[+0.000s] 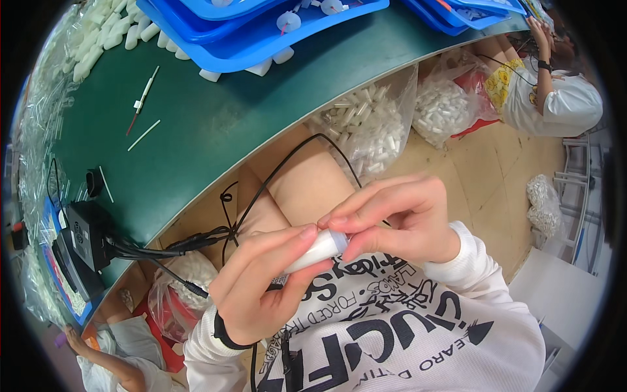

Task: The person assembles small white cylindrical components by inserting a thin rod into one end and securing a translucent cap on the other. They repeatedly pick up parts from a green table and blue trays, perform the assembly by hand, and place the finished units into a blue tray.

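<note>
One small white tube point(315, 253) is held near the middle of the frame, gripped by the left hand point(255, 284), while its pale end point(341, 242) is pinched by the right hand point(408, 219).

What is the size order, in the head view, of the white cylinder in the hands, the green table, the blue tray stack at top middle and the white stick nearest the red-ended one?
Largest to smallest:
1. green table
2. blue tray stack
3. white cylinder, partly covered
4. white stick
</note>
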`<state>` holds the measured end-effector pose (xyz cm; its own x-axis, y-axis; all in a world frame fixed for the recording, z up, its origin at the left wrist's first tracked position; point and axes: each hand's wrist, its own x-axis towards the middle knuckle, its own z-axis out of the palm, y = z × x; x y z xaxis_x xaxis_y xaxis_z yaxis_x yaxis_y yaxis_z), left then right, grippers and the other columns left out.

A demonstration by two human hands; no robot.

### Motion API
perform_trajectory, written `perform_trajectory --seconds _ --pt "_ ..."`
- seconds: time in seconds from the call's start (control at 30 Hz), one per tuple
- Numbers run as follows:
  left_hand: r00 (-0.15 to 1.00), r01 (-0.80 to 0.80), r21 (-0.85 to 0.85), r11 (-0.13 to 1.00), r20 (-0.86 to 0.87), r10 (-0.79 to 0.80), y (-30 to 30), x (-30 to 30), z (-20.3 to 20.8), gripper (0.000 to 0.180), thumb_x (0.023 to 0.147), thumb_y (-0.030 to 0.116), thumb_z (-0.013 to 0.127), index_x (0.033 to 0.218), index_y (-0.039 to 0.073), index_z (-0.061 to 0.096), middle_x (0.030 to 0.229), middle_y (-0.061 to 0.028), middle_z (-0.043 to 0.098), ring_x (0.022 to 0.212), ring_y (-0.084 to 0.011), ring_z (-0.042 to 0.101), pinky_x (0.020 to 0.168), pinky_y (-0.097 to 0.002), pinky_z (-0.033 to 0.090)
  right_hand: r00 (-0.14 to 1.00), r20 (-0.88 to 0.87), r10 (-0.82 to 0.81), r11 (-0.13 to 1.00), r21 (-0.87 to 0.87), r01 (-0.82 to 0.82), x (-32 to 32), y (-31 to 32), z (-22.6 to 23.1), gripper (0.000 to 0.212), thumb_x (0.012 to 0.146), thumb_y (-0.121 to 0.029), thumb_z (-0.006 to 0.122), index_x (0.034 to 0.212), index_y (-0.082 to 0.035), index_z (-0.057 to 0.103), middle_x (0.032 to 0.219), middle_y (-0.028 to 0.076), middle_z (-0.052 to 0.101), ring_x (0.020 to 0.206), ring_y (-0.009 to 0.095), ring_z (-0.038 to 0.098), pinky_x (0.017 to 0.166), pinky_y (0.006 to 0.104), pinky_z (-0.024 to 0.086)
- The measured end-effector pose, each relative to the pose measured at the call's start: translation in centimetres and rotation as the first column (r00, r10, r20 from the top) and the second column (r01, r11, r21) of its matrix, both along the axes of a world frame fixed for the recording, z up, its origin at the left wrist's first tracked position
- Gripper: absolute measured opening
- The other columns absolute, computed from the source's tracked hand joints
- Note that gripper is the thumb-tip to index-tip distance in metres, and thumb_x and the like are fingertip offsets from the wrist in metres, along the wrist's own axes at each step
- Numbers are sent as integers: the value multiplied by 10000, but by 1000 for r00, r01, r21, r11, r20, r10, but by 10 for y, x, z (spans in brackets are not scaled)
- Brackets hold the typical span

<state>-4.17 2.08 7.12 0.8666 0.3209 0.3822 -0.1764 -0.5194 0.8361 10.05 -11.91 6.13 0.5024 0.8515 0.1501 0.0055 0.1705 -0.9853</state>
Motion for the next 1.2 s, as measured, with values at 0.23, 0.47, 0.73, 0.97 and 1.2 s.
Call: perform_trajectory --seconds 0.23,0.47,0.73,0.97,1.2 --pt "997 58 234 971 42 -70 1 0 -4 384 658 -20 743 1021 -36 618 968 -155 624 697 -224 615 582 -274 493 994 87 66 994 -91 -58 7 -1 6 152 687 -38 750 813 21 688 766 119 679 695 159 666 608 230 543" --pt "989 13 -138 990 -142 -32 -1 2 -2 310 717 -35 684 1017 -37 608 905 -140 639 717 -205 620 622 -257 481 998 59 3 998 -69 1 8 1 -7 215 665 -81 771 837 13 683 760 109 672 684 157 650 622 245 506" --pt "892 -113 -746 657 -367 -263 3 9 9 235 879 73 539 1090 -31 542 829 -77 654 745 -101 609 680 -212 454 899 423 -113 990 130 63 9 2 3 347 660 -79 745 976 21 644 868 132 654 759 222 643 651 280 503" --pt "901 54 -402 914 -375 -218 -2 1 5 250 835 27 587 1075 -33 549 786 -94 629 673 -117 597 597 -208 447 891 445 -88 995 87 54 4 -4 -8 288 694 -45 716 970 18 662 811 113 652 691 205 638 623 277 518" --pt "928 29 -308 951 -344 -140 -13 -4 -2 276 820 -10 590 1091 -41 542 801 -113 615 635 -130 580 563 -230 455 690 712 -129 992 102 81 -4 -8 -12 337 692 -83 719 996 39 637 812 120 640 675 227 637 749 327 560"
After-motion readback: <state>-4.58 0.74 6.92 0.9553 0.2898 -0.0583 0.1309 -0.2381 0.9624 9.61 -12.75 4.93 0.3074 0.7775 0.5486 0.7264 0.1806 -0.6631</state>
